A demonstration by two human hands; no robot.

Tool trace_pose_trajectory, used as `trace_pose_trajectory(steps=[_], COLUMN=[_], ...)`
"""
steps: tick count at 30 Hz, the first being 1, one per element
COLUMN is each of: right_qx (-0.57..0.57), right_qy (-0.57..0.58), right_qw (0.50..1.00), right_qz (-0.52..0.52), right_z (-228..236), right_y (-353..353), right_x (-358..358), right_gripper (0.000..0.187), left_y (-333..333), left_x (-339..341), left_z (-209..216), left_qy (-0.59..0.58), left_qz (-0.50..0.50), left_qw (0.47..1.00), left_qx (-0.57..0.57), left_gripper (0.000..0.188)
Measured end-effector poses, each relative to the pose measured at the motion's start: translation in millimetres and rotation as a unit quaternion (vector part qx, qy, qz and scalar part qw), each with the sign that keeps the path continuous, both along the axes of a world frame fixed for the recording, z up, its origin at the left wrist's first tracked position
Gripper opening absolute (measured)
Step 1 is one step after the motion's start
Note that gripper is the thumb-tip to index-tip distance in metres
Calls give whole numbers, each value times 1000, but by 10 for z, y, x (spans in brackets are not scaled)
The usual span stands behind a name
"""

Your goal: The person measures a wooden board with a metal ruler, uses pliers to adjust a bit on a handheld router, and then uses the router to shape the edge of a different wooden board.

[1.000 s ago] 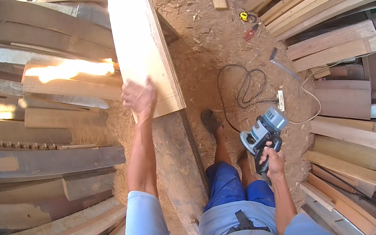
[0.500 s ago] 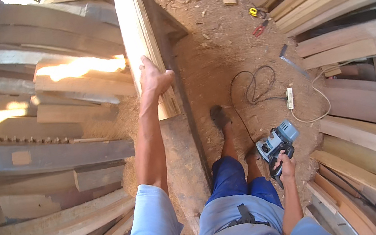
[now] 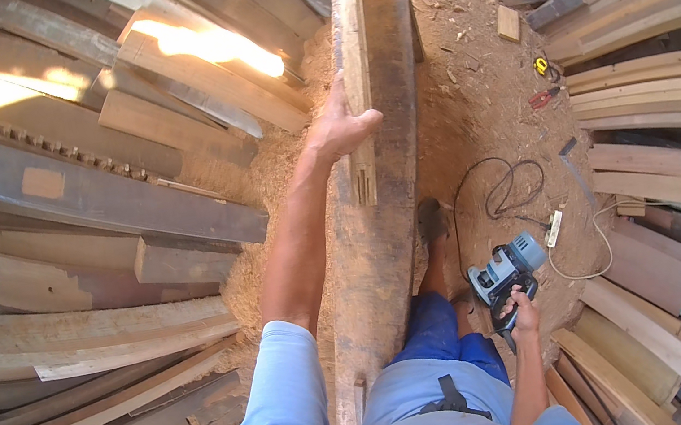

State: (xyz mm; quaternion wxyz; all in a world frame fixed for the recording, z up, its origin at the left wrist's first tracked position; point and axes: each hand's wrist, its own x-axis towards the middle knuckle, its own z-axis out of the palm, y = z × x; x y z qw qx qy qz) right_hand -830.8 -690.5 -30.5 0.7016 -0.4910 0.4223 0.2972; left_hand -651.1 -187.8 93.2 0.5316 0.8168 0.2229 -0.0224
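My left hand (image 3: 344,127) is closed around the near part of a long pale wooden board (image 3: 351,51), thumb on its right side, the fingers partly hidden on its left. The board lies lengthwise along a thick, worn wooden bench (image 3: 378,270), and a groove or slit shows at its near end. Down at my right side, my right hand (image 3: 522,314) grips the black handle of a blue-grey electric router (image 3: 507,267). The router hangs in the air beside my leg, tilted, its dark cord running down to the floor.
A power strip (image 3: 554,228), looped black cord (image 3: 499,207), metal square (image 3: 576,171), red-handled pliers (image 3: 545,97) and yellow tape measure (image 3: 542,66) lie on the sawdust-covered floor. Stacked planks (image 3: 652,94) line the right; more timber (image 3: 92,197) fills the left.
The board has turned from showing its broad bright face to a narrower side, my left hand still on it. The whole view has swung left; the router stays in my right hand.
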Motion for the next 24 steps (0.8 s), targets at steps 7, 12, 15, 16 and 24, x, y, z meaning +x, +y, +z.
trace_pose_trajectory(steps=[7,12,15,16,24], right_qx=[6,2,6,6,-3], right_qy=[-12,-20,-13,-14,-14], right_qw=[998,998,998,998,997], right_qz=[60,61,60,60,75], right_z=[63,160,172,179,121], right_y=[279,428,448,451,378], right_x=[116,161,176,182,192], right_gripper=[17,22,23,22,20], left_y=[14,69,69,56,61], left_x=[-41,-73,-79,-83,-145], left_z=[215,167,135,157,131], left_qy=[40,37,25,24,60], left_qz=[2,6,6,8,13], left_qw=[999,999,1000,1000,998], left_qx=[14,3,1,-4,7], left_gripper=[99,100,100,100,104])
